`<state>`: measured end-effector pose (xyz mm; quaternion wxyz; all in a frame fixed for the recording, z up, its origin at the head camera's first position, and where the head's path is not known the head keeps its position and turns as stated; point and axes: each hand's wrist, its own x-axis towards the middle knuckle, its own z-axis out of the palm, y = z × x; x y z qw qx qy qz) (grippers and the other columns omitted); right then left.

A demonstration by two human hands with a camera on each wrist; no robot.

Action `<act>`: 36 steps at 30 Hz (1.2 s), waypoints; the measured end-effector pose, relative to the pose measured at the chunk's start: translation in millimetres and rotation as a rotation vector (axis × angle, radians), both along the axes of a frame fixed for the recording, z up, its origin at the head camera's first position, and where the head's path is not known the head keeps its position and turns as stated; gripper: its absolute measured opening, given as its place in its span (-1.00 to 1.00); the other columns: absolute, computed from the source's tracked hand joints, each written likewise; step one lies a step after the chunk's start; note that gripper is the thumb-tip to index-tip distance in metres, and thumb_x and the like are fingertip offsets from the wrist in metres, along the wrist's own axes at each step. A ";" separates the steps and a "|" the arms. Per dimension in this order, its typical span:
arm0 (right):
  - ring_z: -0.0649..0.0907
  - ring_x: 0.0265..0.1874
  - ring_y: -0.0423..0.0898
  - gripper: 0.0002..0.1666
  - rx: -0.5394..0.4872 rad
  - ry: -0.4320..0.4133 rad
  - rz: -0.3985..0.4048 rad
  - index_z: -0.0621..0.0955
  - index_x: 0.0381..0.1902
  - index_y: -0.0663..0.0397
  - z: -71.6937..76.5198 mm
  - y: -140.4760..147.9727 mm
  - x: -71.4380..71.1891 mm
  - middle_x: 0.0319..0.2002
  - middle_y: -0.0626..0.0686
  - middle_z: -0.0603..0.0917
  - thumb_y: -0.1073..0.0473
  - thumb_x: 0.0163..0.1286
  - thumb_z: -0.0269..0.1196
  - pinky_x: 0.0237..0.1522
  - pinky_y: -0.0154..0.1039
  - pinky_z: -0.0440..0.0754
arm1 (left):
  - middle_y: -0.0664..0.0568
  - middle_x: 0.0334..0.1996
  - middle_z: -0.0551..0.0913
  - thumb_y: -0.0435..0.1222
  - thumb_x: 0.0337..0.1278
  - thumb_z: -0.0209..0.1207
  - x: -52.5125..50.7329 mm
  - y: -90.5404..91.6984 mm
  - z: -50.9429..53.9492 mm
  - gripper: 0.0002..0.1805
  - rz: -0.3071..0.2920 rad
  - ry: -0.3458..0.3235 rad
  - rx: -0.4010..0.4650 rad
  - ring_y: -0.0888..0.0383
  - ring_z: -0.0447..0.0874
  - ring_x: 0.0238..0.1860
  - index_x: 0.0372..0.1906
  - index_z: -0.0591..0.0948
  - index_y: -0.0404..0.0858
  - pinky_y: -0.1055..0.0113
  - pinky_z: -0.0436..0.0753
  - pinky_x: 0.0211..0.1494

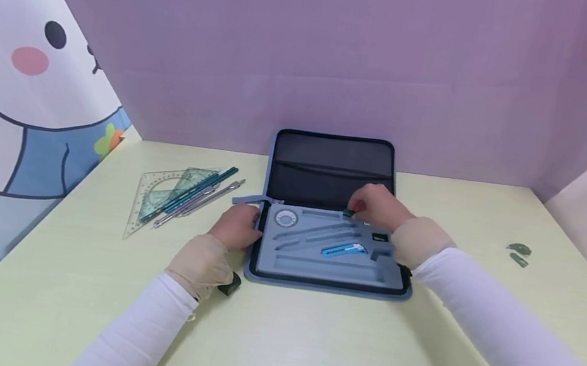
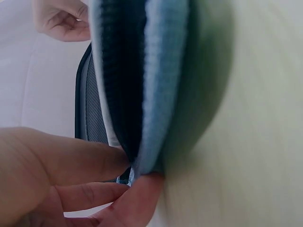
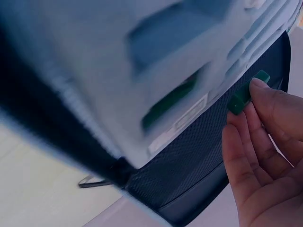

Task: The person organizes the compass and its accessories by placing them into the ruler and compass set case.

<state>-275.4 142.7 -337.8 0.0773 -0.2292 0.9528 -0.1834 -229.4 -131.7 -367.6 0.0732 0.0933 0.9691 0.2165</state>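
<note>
Two hands at an open case (image 1: 328, 288). Head view: the right hand (image 1: 382, 206) holds a green block (image 1: 349, 213) at the far edge of the grey tray (image 1: 266, 255); the left hand (image 1: 236, 227) is farther from it. Left wrist view: thumb and finger, nearly closed, pinch the blue rim (image 2: 163, 85). Right wrist view: thumb and fingertips pinch the block, long axis roughly parallel to the tray's edge; the tray lies left of them.
</note>
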 end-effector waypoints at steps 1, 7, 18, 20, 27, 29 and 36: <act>0.65 -0.20 0.02 -0.77 -0.002 -0.001 0.006 0.67 -0.21 0.26 -0.2 -1.7 -0.5 -0.21 0.16 0.69 0.46 0.13 0.30 -0.10 -0.09 0.61 | -0.06 -0.54 0.56 -0.40 0.05 0.19 0.3 0.3 0.4 -0.90 0.001 -0.003 0.000 0.08 0.53 -0.51 -0.35 0.58 -0.39 0.27 0.52 -0.36; 0.64 -0.19 0.01 -0.79 -0.007 -0.004 0.052 0.67 -0.21 0.26 -1.7 -11.2 -3.1 -0.22 0.15 0.69 0.45 0.15 0.29 -0.09 -0.10 0.60 | -0.07 -0.53 0.55 -0.41 0.03 0.20 0.9 1.0 1.6 -0.90 -0.007 0.012 -0.009 0.06 0.53 -0.48 -0.36 0.57 -0.40 0.25 0.52 -0.34; 0.64 -0.15 0.04 -0.76 -0.012 -0.031 0.054 0.67 -0.19 0.29 -3.2 -25.6 -6.7 -0.18 0.18 0.69 0.48 0.15 0.25 -0.07 -0.09 0.60 | -0.07 -0.54 0.55 -0.41 0.04 0.20 0.5 0.6 0.9 -0.91 -0.006 0.012 -0.008 0.06 0.53 -0.49 -0.37 0.57 -0.39 0.27 0.51 -0.36; 0.64 -0.15 0.04 -0.76 -0.011 -0.033 0.056 0.67 -0.19 0.29 -4.1 -27.2 -8.1 -0.18 0.18 0.69 0.49 0.15 0.25 -0.06 -0.09 0.60 | -0.07 -0.53 0.55 -0.41 0.04 0.20 0.7 0.9 1.2 -0.90 -0.004 0.010 -0.012 0.06 0.53 -0.48 -0.36 0.57 -0.40 0.26 0.51 -0.34; 0.65 -0.17 0.02 -0.76 -0.002 -0.047 0.062 0.68 -0.21 0.28 -6.4 -31.0 -10.4 -0.20 0.17 0.69 0.50 0.15 0.24 -0.08 -0.12 0.60 | -0.06 -0.54 0.54 -0.41 0.05 0.19 0.7 1.3 0.9 -0.92 -0.001 -0.003 -0.010 0.06 0.52 -0.49 -0.38 0.56 -0.38 0.27 0.50 -0.36; 0.65 -0.18 0.01 -0.77 0.000 -0.048 0.065 0.68 -0.21 0.27 -5.9 -32.2 -10.0 -0.21 0.17 0.69 0.50 0.16 0.24 -0.08 -0.12 0.60 | -0.06 -0.54 0.54 -0.41 0.05 0.20 0.8 1.4 0.8 -0.92 0.002 -0.005 -0.010 0.06 0.52 -0.49 -0.37 0.56 -0.38 0.27 0.50 -0.36; 0.65 -0.17 0.01 -0.77 0.011 -0.034 0.086 0.68 -0.22 0.26 -5.8 -36.5 -9.6 -0.20 0.16 0.69 0.51 0.15 0.25 -0.09 -0.12 0.61 | -0.06 -0.53 0.53 -0.41 0.05 0.20 1.1 1.0 0.8 -0.92 0.007 -0.004 -0.012 0.06 0.52 -0.47 -0.37 0.56 -0.38 0.27 0.50 -0.34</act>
